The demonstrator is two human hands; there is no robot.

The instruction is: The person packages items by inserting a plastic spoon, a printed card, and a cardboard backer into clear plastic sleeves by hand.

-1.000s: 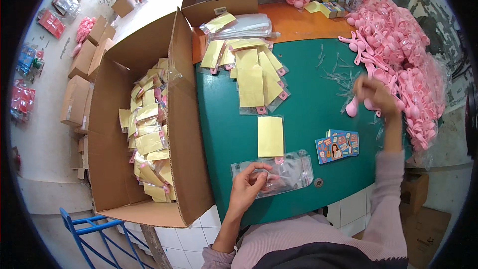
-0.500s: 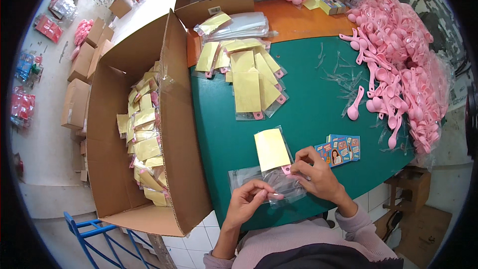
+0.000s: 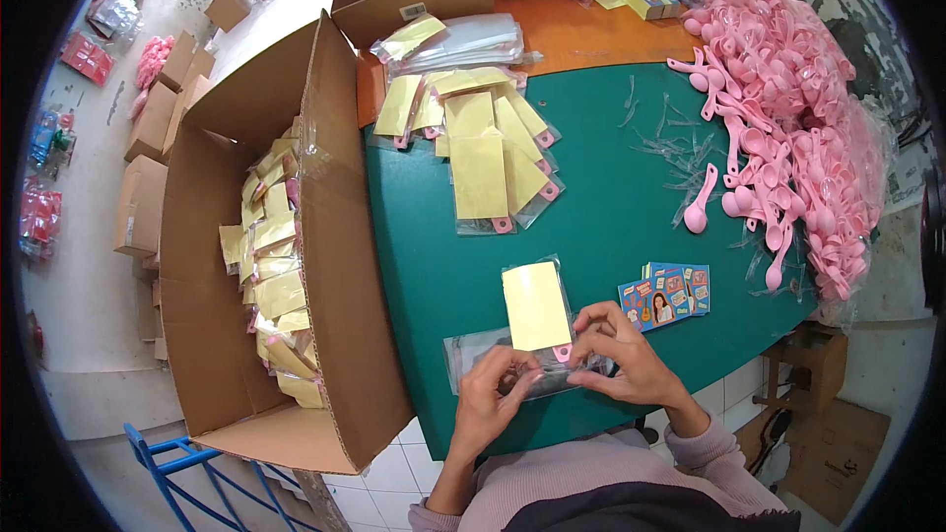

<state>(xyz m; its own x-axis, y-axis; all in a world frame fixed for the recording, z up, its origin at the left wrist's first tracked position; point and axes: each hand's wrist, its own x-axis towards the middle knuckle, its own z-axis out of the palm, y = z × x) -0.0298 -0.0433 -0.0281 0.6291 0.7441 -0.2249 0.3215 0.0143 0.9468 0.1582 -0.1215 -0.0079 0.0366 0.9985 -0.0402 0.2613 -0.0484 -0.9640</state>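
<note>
At the near edge of the green table, a clear plastic bag holds a yellow card, with the pink handle end of a spoon showing at its lower corner. My left hand pinches the bag's near end, thumb against fingertips. My right hand is closed on the same end, just right of the pink handle. Under the hands lie more clear bags, partly covered by my fingers. Right of the bag rests a stack of printed blue cards.
Filled bags with yellow cards are piled on the table's far left. A large open carton on the left holds many more. Pink spoons heap along the right, beside a loose spoon and plastic scraps.
My hands have drawn nearer each other along the bag's near end. The bag with the yellow card has turned more upright and shifted slightly nearer. The whole view has shifted a little.
</note>
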